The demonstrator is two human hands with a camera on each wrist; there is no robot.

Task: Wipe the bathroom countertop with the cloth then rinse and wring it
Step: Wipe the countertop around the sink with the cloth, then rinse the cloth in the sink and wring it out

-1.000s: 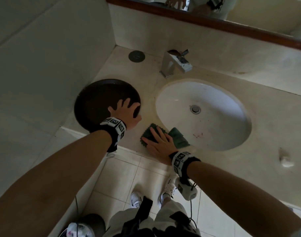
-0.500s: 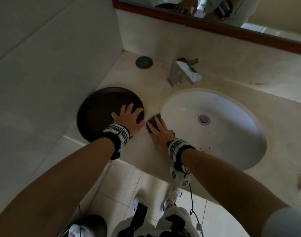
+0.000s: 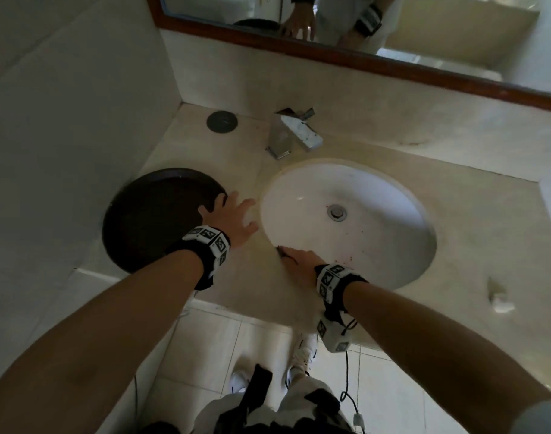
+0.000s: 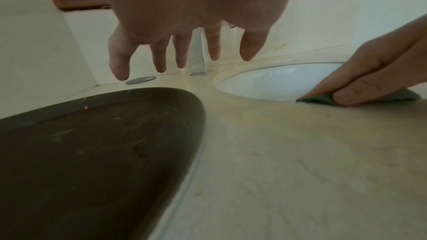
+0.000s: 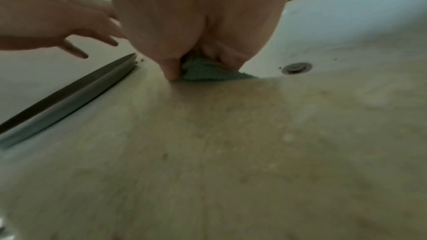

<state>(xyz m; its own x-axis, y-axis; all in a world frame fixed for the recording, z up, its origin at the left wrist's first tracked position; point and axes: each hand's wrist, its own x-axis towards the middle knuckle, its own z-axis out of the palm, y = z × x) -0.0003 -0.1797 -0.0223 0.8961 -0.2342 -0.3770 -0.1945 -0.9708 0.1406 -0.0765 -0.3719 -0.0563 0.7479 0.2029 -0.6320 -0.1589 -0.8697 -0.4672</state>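
Right hand (image 3: pixel 299 264) presses the cloth (image 5: pixel 203 72) flat at the countertop (image 3: pixel 487 230) edge by the sink (image 3: pixel 377 189), left hand (image 3: pixel 230 214) hovers loose; overshooting could drop the cloth in.

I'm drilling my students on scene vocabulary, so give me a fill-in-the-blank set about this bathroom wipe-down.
1. The right hand presses a ____ cloth onto the countertop.
2. The left hand, fingers spread, holds ____.
3. The dark round tray sits to the ____ of the sink.
Missing words: green; nothing; left.
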